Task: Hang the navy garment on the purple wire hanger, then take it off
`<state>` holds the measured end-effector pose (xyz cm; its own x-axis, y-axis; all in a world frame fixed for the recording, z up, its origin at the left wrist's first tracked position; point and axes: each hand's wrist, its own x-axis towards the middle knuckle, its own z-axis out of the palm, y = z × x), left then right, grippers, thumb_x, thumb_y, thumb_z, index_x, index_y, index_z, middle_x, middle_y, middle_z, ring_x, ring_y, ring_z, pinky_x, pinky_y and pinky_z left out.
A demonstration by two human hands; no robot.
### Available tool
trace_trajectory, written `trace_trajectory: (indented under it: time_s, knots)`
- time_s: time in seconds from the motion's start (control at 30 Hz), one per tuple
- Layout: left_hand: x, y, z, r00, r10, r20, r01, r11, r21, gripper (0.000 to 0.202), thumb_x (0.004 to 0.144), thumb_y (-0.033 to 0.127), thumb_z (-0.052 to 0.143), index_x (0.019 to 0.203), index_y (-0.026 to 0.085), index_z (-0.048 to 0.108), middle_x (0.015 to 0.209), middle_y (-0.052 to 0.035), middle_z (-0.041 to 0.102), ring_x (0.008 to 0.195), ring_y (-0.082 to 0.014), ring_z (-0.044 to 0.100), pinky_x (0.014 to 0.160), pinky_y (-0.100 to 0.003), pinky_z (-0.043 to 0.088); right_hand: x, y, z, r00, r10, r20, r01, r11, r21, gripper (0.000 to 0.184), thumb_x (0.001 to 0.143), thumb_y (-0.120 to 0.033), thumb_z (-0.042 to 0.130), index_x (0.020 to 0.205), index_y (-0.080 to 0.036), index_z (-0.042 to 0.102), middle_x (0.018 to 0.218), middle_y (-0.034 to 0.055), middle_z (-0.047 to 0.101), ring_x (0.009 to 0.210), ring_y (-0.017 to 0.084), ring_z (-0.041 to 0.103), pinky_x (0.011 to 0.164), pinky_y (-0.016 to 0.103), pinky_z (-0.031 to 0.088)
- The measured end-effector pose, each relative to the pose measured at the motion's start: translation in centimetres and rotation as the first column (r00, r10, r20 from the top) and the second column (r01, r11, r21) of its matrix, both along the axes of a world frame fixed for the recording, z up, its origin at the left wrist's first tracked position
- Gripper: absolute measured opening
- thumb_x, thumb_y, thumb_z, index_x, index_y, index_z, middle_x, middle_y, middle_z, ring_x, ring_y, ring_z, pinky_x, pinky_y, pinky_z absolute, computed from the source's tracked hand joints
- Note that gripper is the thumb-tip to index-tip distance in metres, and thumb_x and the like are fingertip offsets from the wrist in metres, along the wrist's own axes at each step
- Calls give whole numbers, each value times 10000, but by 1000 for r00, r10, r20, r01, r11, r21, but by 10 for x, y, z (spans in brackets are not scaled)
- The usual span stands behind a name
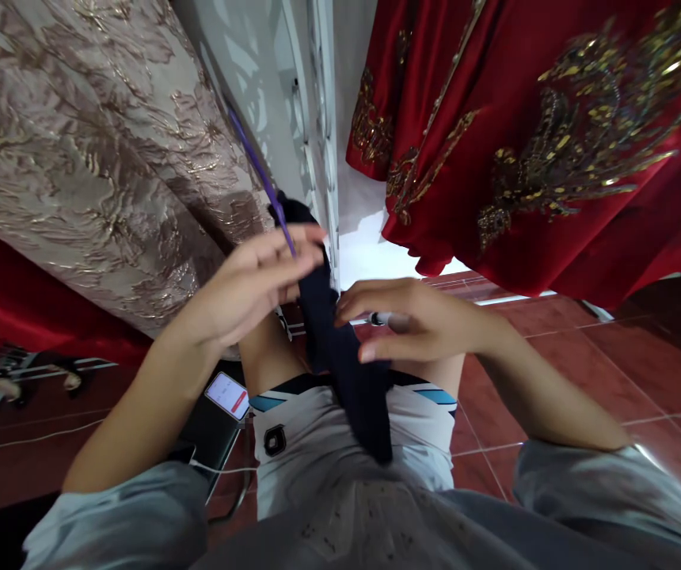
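Note:
A long navy-blue cloth piece (349, 356) lies over my lap, and its upper end rises between my knees. My left hand (257, 281) is at its upper part, thumb and fingers closed on a thin purple strip (254, 158). The strip slants up and left past the cloth's dark top; motion blur hides whether it is stiff or soft. Beside the cloth's right edge is my right hand (415, 317), its thumb and fingers apart and the fingertips at or against the cloth. A pale bar with a black part shows through that gap, seemingly behind the hand.
A beige-pink textured gown (108, 158) hangs close on the left. Red satin dresses with gold sequins (495, 142) hang on the right. White metal rails (317, 103) stand ahead. A lit phone (227, 394) rests by my left thigh, near a white cable (222, 469). Red tiles (602, 388) cover the floor.

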<state>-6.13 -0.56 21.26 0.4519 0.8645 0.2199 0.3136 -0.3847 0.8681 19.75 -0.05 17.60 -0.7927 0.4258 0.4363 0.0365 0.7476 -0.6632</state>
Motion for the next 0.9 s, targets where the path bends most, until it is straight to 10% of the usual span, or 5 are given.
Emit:
trace_trajectory:
  time_s: [0.17,0.37,0.67,0.8,0.9]
  knots:
    - [-47,-33,-13,856,-346,-384,263,931,-252,276,1013,368,607,1271,317,688,1066,-52,729,879,-209,717,739,-315,619,12,59,-40,907,-396,-141,402,916,11,607,847,-516,800,1406,-346,636,1497,63,589,1420,302,524,1194,489,450]
    - [-89,17,-20,924,179,-338,-74,951,299,333,970,478,641,1209,270,745,1114,-74,761,991,-287,714,880,-437,595,19,115,-84,953,-299,-37,278,919,-279,439,885,-676,695,865,-238,705,879,-7,711,844,159,610,809,312,520]
    - [-68,132,11,847,529,49,-442,653,615,435,1046,599,594,1197,192,629,1141,26,672,1021,-139,609,1009,-412,497,27,170,9,535,-690,-487,534,723,-438,689,692,-790,808,618,-263,371,608,-27,373,624,108,277,618,285,387]
    - [-37,99,-1,870,476,128,-352,419,837,363,1104,521,476,1239,212,611,1345,-52,603,1324,-203,521,1185,-433,412,54,156,9,383,-706,-596,562,690,-456,711,672,-734,840,592,-278,300,611,-19,326,607,115,243,599,288,380]
    - [-34,53,-56,878,477,48,-305,479,823,287,1081,432,486,1249,266,650,1344,-107,624,1306,-304,553,1157,-532,426,68,134,-15,365,-696,-619,558,695,-453,575,758,-639,810,619,-279,384,637,-8,358,585,126,268,603,302,402]
